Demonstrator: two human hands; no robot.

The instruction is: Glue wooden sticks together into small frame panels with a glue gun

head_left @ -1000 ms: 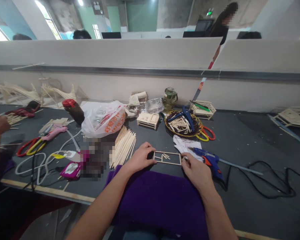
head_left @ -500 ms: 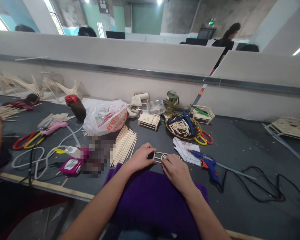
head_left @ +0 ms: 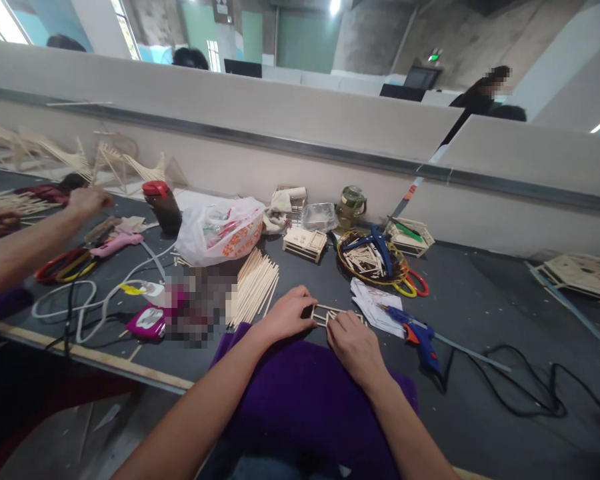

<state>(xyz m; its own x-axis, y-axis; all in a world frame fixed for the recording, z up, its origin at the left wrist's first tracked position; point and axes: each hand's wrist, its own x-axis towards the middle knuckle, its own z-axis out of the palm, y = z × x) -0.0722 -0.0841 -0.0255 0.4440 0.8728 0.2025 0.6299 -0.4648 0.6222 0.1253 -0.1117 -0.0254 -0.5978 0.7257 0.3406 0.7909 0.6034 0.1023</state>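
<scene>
Between my hands a small frame of thin wooden sticks (head_left: 321,314) lies at the table's near side, just beyond the purple cloth (head_left: 310,393). My left hand (head_left: 293,312) is closed on the frame's left end, thumb and fingers pinching it. Fingers bent, my right hand (head_left: 351,333) grips the right part and hides much of it. A bundle of loose wooden sticks (head_left: 255,287) lies to the left of my left hand. Right of my right hand are some white papers (head_left: 377,308) and a blue glue gun (head_left: 423,340).
A basket of stick pieces (head_left: 363,257), a small stick model (head_left: 305,244), a plastic bag (head_left: 220,230) and a red-lidded bottle (head_left: 163,208) stand farther back. At left, a co-worker's hand (head_left: 90,200) reaches over a pink glue gun (head_left: 117,244). A black cord (head_left: 525,407) curls at right.
The co-worker's arm at left has reached forward over the table. The view has shifted slightly. My hands keep the same hold on the stick frame.
</scene>
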